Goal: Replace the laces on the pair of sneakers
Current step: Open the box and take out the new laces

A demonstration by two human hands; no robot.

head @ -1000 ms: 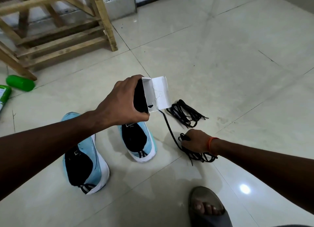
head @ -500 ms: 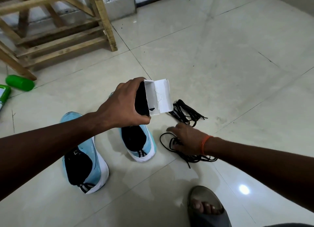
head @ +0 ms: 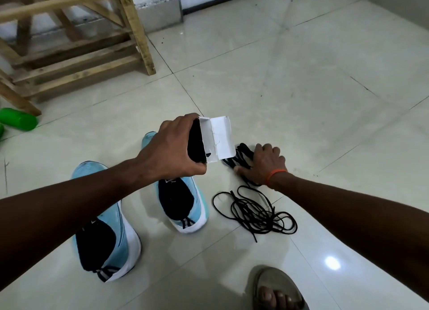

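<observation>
While your left hand [head: 171,147] holds the small black cardboard box with a white inside [head: 209,139] above the cream tiled floor [head: 301,89], fingers curled round it and its flap open, your right hand [head: 265,164] rests on the bundled black shoelace [head: 241,153], thumb stretched out; I cannot tell whether its fingers grip the bundle. A loose tangled black shoelace [head: 255,213] lies on the floor nearer you, just beside one light-blue, white-soled sneaker [head: 185,205], with the other light-blue sneaker [head: 104,237] further left.

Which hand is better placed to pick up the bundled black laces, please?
Right. The right hand lies on the bundled laces; the left hand is busy gripping the open box.
</observation>
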